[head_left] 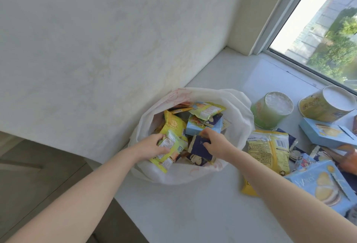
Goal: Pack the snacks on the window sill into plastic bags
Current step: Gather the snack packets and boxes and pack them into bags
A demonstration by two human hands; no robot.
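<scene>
White plastic bag (pixel 239 119) open on sill, stuffed with snack packets (pixel 173 125), more snacks (pixel 268 150) lying beside it

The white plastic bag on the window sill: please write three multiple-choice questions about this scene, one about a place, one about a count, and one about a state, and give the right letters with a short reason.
1. Where do the two round tubs lie?
A. inside the bag
B. on the sill, right of the bag
C. on the floor

2. How many hands are in the bag's mouth?
A. none
B. one
C. two

3. What state is the bag in?
A. open, holding snacks
B. tied shut
C. folded flat

Answers:
1 B: the green tub and the yellow tub lie on their sides on the window sill.
2 C: the left hand grips a yellow-green packet; the right hand grips a dark blue packet.
3 A: the white plastic bag gapes open over its packets.
</scene>
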